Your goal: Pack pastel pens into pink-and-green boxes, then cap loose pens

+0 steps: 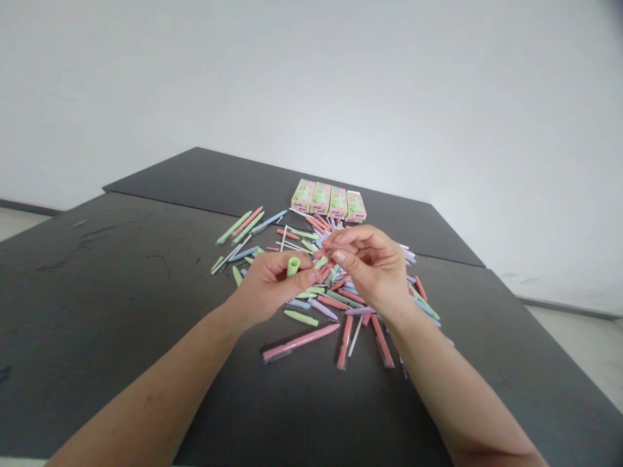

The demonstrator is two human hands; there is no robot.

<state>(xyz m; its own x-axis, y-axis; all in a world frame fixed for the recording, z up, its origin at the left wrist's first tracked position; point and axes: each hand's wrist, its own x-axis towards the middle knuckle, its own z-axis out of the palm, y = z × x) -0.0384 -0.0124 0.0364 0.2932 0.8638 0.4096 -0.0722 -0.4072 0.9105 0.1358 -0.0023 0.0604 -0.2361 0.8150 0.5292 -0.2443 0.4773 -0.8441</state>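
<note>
My left hand (pixel 272 285) is closed around a light green pen barrel (pixel 293 266), whose hollow open end points toward me. Between that hand's thumb and forefinger sits a second, smaller green pen part (pixel 320 262). My right hand (pixel 374 266) meets it from the right, thumb and fingertips pinched on a small clear pen part (pixel 331 251). The fingers partly hide where the two pieces meet. Below the hands lies a heap of pen parts in pink, green, blue and purple, among them a purple barrel piece (pixel 322 309).
An assembled-looking pink pen (pixel 300 342) lies in front of the heap on the dark table (pixel 121 311). Several green and pink pens (pixel 241 226) rest at the back left, beside white refills (pixel 232 253). Small printed boxes (pixel 321 196) stand in a row behind.
</note>
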